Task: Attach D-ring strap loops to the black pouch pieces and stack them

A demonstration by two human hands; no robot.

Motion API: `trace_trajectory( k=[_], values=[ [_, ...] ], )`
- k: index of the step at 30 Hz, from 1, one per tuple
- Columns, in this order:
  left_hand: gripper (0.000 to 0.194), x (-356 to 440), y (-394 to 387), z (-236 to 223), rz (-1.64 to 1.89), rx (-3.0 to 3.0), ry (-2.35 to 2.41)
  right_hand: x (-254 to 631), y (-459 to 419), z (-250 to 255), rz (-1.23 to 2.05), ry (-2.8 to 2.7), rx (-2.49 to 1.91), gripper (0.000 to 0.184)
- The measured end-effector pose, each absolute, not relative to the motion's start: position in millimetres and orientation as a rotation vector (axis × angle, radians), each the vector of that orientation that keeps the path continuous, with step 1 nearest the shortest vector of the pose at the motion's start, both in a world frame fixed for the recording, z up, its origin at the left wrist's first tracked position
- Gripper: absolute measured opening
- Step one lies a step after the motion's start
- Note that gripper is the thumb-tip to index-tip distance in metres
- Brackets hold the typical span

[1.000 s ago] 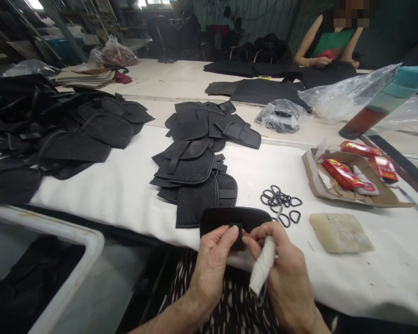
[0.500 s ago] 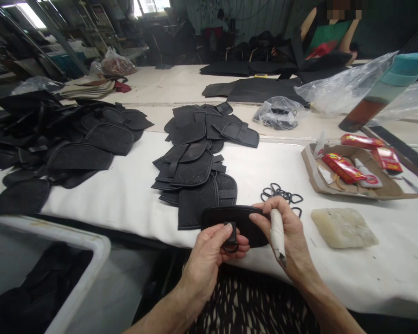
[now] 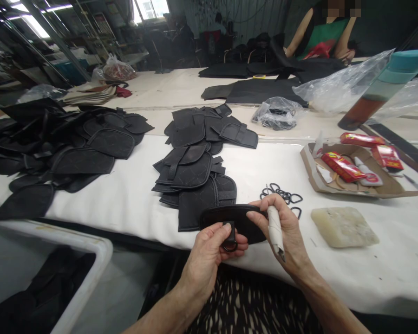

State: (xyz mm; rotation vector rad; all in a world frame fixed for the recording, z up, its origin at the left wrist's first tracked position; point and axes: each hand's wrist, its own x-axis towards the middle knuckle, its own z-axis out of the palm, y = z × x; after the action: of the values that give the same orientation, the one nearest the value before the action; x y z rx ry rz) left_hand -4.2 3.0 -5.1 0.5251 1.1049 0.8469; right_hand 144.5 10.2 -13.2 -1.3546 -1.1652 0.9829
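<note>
A black piped panel (image 3: 245,226) with rounded corners is held over the table's near edge. My left hand (image 3: 209,248) pinches a short black strap (image 3: 229,232) against it, thumb on top and fingers below. From the strap's lower end hangs a black D-ring (image 3: 231,247). My right hand (image 3: 285,227) grips the panel's right end between thumb and fingers. A whitish wrapped stick (image 3: 276,232) with a dark tip lies within that same hand. Just beyond it are several loose D-rings (image 3: 282,194). Stacked black panels (image 3: 191,171) lie ahead of my left hand.
A yellowish block (image 3: 344,227) lies to the right, below a cardboard tray (image 3: 362,191) with red boxes and a small white bottle. A tilted bottle (image 3: 383,93) stands behind. More black pieces (image 3: 83,160) heap at left, above a white bin (image 3: 102,250). A co-worker (image 3: 323,39) is opposite.
Both hands keep their grip on the panel, strap and stick, shifting only very slightly. The camera view has tilted a little. The co-worker across the table has moved their arms slightly.
</note>
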Motion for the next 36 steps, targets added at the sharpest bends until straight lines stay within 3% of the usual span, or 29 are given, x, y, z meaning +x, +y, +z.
trace_trajectory(
  k=[5, 11, 18, 24, 36],
  values=[
    [0.021, -0.6, 3.4, -6.6, 0.871, 0.426, 1.115, 150.4, 5.4, -8.9, 0.961, -1.15, -1.337, 0.02],
    [0.019, 0.0, 6.2, -8.1, 0.868, 0.393, 1.111, 185.1, -19.2, 5.5, 0.703, -1.141, -1.445, 0.026],
    [0.013, 0.3, 8.1, -7.2, 0.864, 0.366, 1.137, 235.1, -54.6, 20.4, 0.49, -1.181, -1.601, 0.049],
    [0.011, 4.0, 15.9, -5.7, 0.833, 0.354, 1.223, 251.3, -69.8, 22.9, 0.329, -1.029, -1.786, 0.033],
    [0.02, 12.2, 32.3, -7.8, 0.771, 0.366, 1.285, 255.9, -57.8, 18.1, 0.189, -0.993, -1.998, 0.033]
  ],
)
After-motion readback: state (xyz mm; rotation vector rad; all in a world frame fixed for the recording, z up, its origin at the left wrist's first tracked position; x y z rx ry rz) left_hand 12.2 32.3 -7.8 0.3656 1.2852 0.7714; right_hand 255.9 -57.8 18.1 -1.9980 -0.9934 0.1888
